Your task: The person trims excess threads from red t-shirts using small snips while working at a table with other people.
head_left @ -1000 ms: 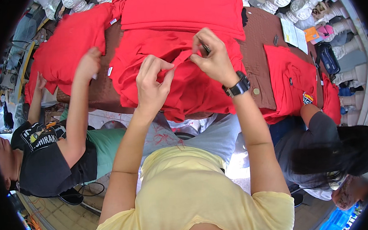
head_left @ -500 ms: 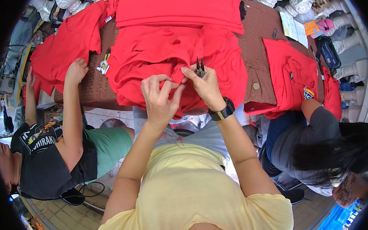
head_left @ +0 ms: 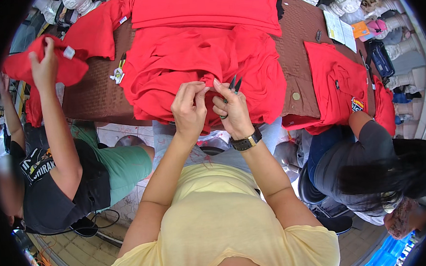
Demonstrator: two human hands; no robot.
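Note:
A bunched red shirt (head_left: 169, 62) lies at the near edge of the table in front of me. My left hand (head_left: 190, 106) pinches a bit of its cloth between thumb and fingertips. Close beside it, my right hand (head_left: 232, 110) has its fingers wrapped round small thread snips (head_left: 236, 85), whose dark, slightly parted blades point up and away from me. The right thumb and its neighbouring finger meet the same raised fold of cloth. Whether a loose thread sits between the fingertips is too small to tell.
Red cloth (head_left: 205, 6) lies folded behind on the brown tablecloth (head_left: 298, 54). To the left, a co-worker lifts another red garment (head_left: 47, 60); yellow-handled snips (head_left: 119, 70) lie nearby. A second co-worker handles a red shirt (head_left: 336, 81) at right, near an open notebook (head_left: 339, 31).
My left fingers, spread before, have drawn together on the cloth. My right hand has lowered and turned, tilting the snips rightward. The left co-worker has raised a red garment off the table.

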